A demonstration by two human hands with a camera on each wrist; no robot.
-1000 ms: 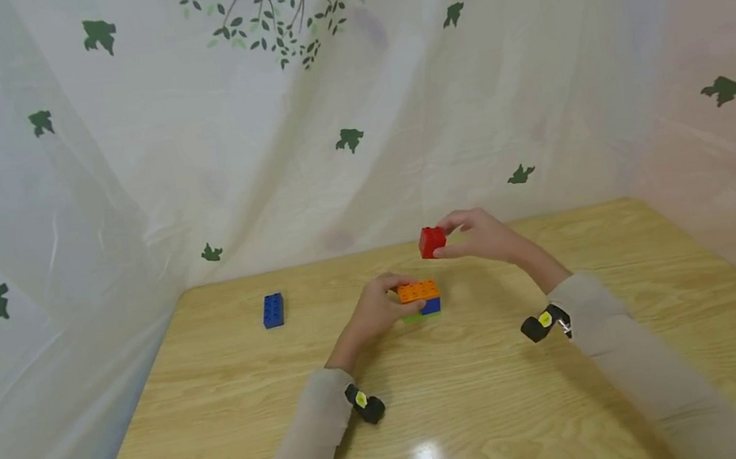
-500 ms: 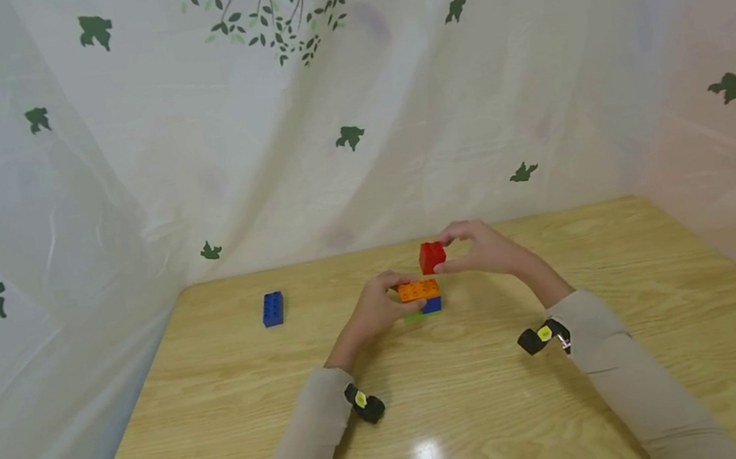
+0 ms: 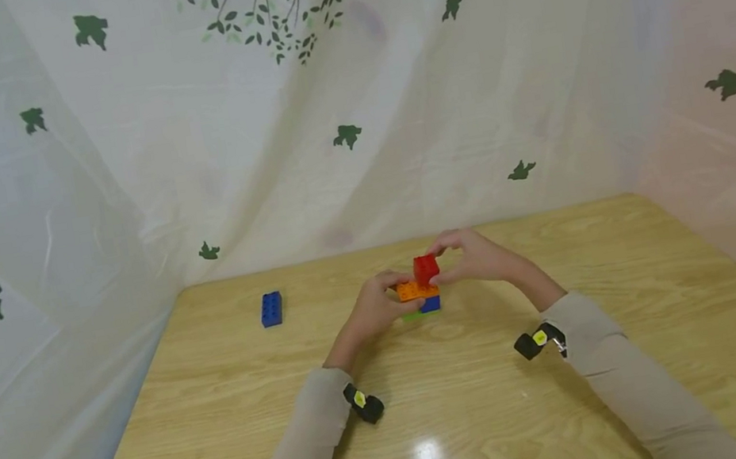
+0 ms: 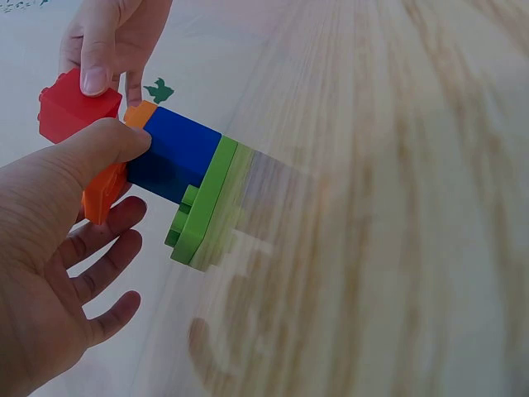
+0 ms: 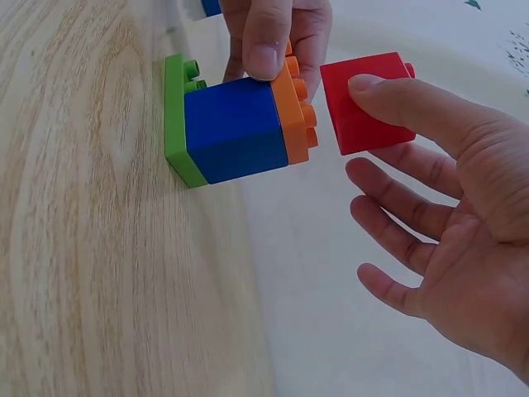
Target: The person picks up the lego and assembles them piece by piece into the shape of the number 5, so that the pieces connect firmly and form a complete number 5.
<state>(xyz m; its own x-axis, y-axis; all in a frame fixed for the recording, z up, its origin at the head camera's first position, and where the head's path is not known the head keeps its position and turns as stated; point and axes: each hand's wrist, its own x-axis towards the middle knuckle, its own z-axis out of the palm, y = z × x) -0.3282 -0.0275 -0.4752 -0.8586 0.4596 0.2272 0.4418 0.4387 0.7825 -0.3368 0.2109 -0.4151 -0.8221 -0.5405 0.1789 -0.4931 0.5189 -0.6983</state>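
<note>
A stack of toy building bricks stands on the table: a thin green brick (image 5: 176, 124) lowest, a blue brick (image 5: 234, 128) on it, a thin orange brick (image 3: 408, 292) on top. My left hand (image 3: 373, 309) pinches the stack from the left, its thumb across the orange and blue bricks. Between thumb and fingers my right hand (image 3: 477, 256) holds a red brick (image 5: 364, 107) over the right end of the orange one. In the right wrist view, a narrow gap parts the red brick from the orange studs. The left hand's far fingers are partly hidden behind the stack.
A separate blue brick (image 3: 271, 309) lies on the wooden table (image 3: 224, 413), left of the stack. Behind the table's far edge hangs a pale curtain (image 3: 259, 182) printed with leaves. Each wrist carries a small black camera.
The right hand has brought the red brick down and slightly left, from above and behind the stack to just over the orange brick. The left hand has stayed on the stack.
</note>
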